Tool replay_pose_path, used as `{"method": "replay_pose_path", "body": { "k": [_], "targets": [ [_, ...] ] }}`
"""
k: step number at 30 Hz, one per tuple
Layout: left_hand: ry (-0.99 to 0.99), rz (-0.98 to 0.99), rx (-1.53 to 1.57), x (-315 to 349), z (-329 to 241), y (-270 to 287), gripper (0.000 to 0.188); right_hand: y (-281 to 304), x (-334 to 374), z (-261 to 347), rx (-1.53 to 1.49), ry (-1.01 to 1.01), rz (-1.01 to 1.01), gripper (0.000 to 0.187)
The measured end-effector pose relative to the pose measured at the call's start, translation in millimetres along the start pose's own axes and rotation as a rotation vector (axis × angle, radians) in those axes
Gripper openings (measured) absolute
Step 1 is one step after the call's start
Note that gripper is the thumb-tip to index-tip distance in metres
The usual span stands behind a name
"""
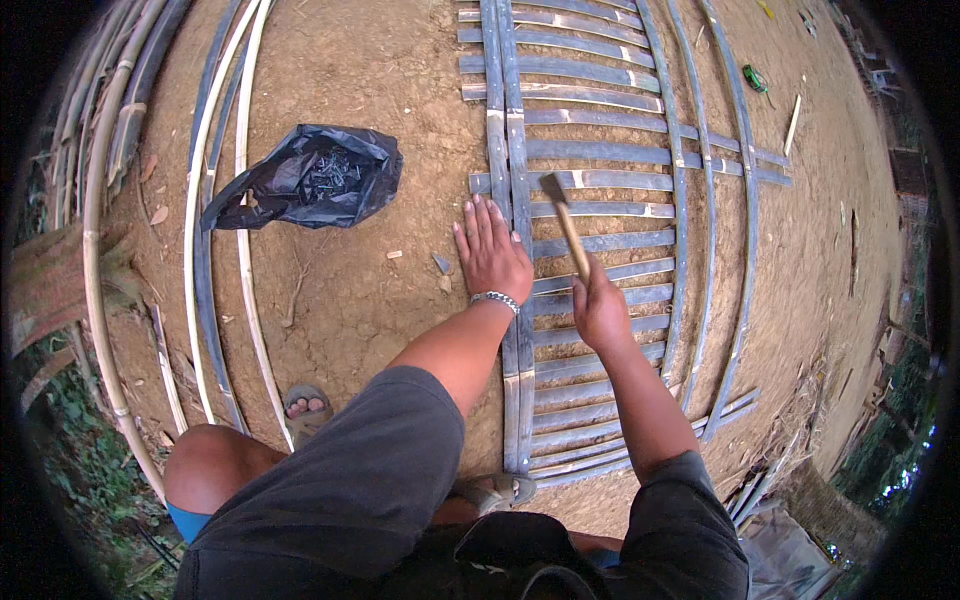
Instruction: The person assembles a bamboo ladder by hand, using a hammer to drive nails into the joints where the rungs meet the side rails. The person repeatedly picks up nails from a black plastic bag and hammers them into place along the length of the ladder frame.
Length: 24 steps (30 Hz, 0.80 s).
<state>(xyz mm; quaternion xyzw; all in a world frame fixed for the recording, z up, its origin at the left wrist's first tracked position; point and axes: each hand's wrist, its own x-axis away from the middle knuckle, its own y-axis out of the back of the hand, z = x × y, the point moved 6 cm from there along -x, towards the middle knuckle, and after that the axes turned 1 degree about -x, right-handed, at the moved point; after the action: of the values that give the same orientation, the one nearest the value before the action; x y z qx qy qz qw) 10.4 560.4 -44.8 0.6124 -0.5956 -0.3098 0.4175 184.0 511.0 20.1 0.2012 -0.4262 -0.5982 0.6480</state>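
Observation:
My right hand (602, 308) is closed round the wooden handle of a hammer (570, 228). The hammer's dark metal head is above the slats of a bamboo frame (600, 151); whether it touches them I cannot tell. With fingers stretched out, my left hand (492, 252) lies against the frame's left long strip (513, 135), close to the end of a cross slat (481, 184). A chain bracelet (495, 299) circles the left wrist. Many dark slats cross between the long strips, spaced apart.
An open black plastic bag (375, 180) with nails (335, 176) inside sits on bare soil to the left. Long bamboo strips (245, 150) and poles (95, 210) lie farther left. A green tape measure (754, 79) rests at the far right. My sandalled feet flank the work.

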Motion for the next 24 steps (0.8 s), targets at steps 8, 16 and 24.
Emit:
{"method": "replay_pose_path", "body": {
  "k": [8,16,24],
  "targets": [
    [0.009,0.009,0.014,2.0,3.2,0.4,0.068,-18.0,2.4,0.0,0.077,-0.043,0.150,0.048],
    [-0.002,-0.014,0.049,3.0,-0.6,0.5,0.067,-18.2,12.5,-6.8,0.028,-0.056,0.091,0.045],
    [-0.010,0.014,0.031,3.0,8.2,12.9,0.067,6.2,126.7,-32.6,-0.189,-0.114,-0.070,0.035]
  ]
}}
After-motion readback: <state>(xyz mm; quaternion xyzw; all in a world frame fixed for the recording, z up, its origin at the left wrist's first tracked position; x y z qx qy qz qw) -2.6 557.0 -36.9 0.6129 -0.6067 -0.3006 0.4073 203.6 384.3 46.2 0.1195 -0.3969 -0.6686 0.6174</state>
